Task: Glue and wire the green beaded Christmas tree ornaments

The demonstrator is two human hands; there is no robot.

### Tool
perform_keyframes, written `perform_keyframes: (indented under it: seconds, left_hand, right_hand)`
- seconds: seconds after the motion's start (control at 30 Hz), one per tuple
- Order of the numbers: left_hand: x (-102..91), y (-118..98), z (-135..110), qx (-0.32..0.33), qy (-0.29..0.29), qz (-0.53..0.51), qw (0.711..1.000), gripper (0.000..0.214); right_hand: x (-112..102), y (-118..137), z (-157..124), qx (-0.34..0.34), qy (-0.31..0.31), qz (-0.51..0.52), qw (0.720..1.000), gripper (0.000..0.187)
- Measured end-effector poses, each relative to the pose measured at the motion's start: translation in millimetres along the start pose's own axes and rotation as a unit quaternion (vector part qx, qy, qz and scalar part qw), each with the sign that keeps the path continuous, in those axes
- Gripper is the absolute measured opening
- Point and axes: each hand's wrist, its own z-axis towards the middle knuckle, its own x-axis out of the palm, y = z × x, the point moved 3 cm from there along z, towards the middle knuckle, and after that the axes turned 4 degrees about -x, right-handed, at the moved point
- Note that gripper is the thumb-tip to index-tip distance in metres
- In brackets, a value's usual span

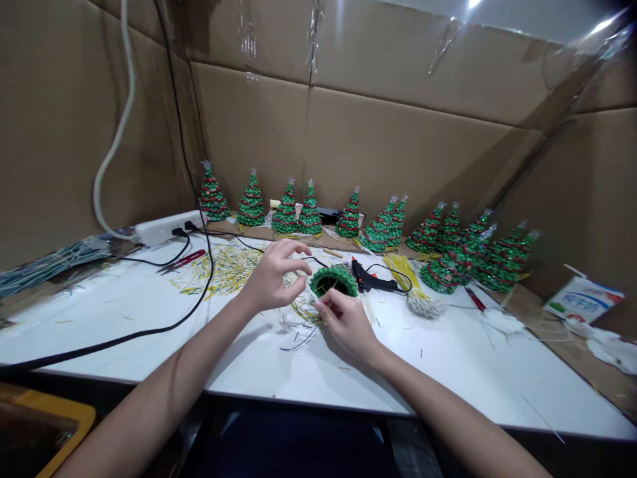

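A green ornamental Christmas tree lies on its side on the white table, its dark hollow base facing me. My right hand is at the lower rim of that base, thumb and index finger pinched on thin wires. Just left of the opening, my left hand is raised with fingers apart and curved, holding nothing that I can see. Loops of yellowish wire lie below and between the hands. A black glue gun with an orange tip rests right beside the tree.
Finished-looking trees stand along the back. Cut wire scraps lie left, near red-handled snips. A yellow wire bundle lies right of the glue gun. A black cable crosses the left side from a power strip. A milk carton stands far right.
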Motion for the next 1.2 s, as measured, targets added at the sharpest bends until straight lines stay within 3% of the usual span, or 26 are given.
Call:
perform_keyframes:
  seconds: [0.73, 1.07, 1.2]
  left_hand:
    - [-8.0, -0.1, 6.4, 0.017, 0.116, -0.086, 0.989, 0.006]
    - [-9.6, 0.9, 4.3, 0.021, 0.114, -0.090, 0.989, 0.009]
    - [-11.8, -1.9, 4.3, 0.024, 0.080, -0.012, 0.996, 0.010]
  right_hand:
    - [-1.2, -0.1, 0.8, 0.017, -0.009, 0.022, 1.000, 0.023]
    - [-1.2, -2.6, 4.5, 0.082, -0.006, 0.122, 0.989, 0.032]
    - [-0.9, 4.9, 16.2, 0.076, -0.010, 0.141, 0.987, 0.032]
